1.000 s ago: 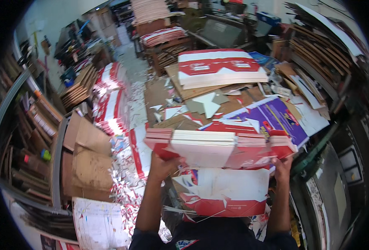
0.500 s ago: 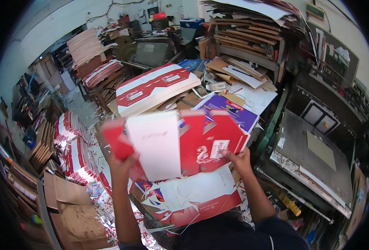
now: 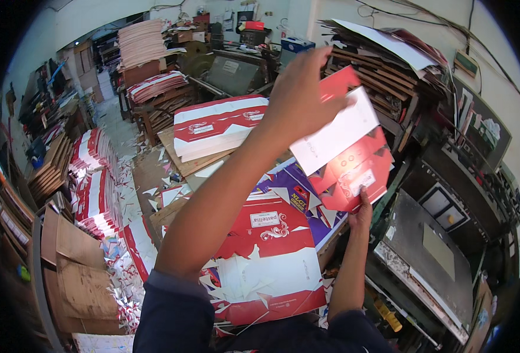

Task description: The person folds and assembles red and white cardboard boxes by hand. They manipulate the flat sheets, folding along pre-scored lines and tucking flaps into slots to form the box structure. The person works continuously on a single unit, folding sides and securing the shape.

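My right hand (image 3: 361, 210) grips the lower right edge of a sheaf of flat carton blanks (image 3: 345, 162), printed red and white with notched edges. The blanks are raised and tilted above the right side of the bench. My left hand (image 3: 307, 97) is lifted across in front of their upper end, thumb and fingers apart, nothing seen in it. Whether it touches the blanks I cannot tell. Close to my body lies a pile of similar red and white blanks (image 3: 266, 247), strewn with paper offcuts. Purple printed sheets (image 3: 292, 185) lie beside and partly beneath it.
Behind the pile, a neat stack of red and white blanks (image 3: 218, 126) rests on a board. More stacks (image 3: 98, 197) stand on the floor at left among scattered scraps (image 3: 121, 282). A metal press (image 3: 427, 253) borders the right side, and piled wooden boards (image 3: 383, 76) rise behind.
The carton blanks have moved right and up and are now tilted. My left hand has let go of their left end and risen across them. The view has shifted too.
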`<state>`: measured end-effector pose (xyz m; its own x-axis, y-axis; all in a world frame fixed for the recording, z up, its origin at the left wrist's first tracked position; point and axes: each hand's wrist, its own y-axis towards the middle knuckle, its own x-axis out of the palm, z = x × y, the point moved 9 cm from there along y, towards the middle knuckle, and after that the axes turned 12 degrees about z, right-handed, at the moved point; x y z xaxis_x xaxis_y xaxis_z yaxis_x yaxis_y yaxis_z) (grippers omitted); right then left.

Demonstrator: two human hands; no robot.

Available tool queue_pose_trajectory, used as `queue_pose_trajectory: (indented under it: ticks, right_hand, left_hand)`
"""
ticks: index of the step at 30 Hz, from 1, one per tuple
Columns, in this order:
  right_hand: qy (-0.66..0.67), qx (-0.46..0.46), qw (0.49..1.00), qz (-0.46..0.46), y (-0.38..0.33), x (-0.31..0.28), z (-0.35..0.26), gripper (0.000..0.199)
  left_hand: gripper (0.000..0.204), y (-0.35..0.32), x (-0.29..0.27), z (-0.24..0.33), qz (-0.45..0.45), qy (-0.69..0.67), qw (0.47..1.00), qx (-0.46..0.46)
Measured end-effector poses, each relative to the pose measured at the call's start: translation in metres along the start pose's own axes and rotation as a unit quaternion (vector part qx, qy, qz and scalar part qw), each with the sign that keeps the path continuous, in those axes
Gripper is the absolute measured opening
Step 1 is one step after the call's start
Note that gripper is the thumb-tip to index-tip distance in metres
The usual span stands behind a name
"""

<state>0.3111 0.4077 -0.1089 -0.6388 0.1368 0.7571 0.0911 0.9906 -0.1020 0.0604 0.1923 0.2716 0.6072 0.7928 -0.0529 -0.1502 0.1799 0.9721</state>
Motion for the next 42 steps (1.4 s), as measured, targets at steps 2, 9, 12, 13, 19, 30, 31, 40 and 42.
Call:
queue_pose_trajectory:
  ticks: [2, 9, 12, 13, 19, 30, 31, 40, 42]
  right_hand:
    - [-0.051, 0.024, 0.995, 0.078, 0.022, -0.044, 0.016, 0.048]
    - [-0.346, -0.022, 0.922, 0.174, 0.048, -0.071, 0.031, 0.05]
    - [-0.378, -0.009, 0.911, 0.162, 0.055, -0.073, 0.033, 0.05]
    - [-0.401, -0.034, 0.9, 0.168, 0.067, -0.085, 0.02, 0.052]
    - [-0.596, -0.54, 0.582, 0.117, -0.036, -0.025, -0.057, 0.066]
    - [-0.625, 0.146, 0.755, -0.134, -0.225, -0.07, 0.061, 0.053]
    - [-0.612, 0.127, 0.767, -0.145, -0.225, -0.08, 0.066, 0.055]
    - [-0.555, 0.19, 0.794, -0.157, -0.242, -0.024, 0.038, 0.04]
    - [-0.536, 0.151, 0.805, -0.203, -0.261, -0.004, 0.02, 0.037]
  left_hand:
    - [0.077, -0.055, -0.004, -0.005, -0.066, -0.007, 0.997, -0.039]
    - [0.074, -0.294, -0.117, -0.117, -0.093, 0.048, 0.91, -0.402]
    - [0.067, -0.359, -0.174, -0.111, -0.039, 0.08, 0.838, -0.539]
    - [0.066, -0.374, -0.179, -0.108, -0.039, 0.077, 0.827, -0.556]
    - [0.066, -0.41, -0.218, -0.066, -0.018, 0.114, 0.774, -0.623]
    - [0.068, -0.434, -0.213, -0.029, -0.038, 0.1, 0.745, -0.658]
    - [0.068, -0.427, -0.205, -0.028, -0.052, 0.097, 0.747, -0.655]
    - [0.074, -0.441, -0.203, -0.031, -0.047, 0.024, 0.754, -0.655]
    - [0.077, -0.454, -0.206, -0.03, 0.003, 0.0, 0.738, -0.675]
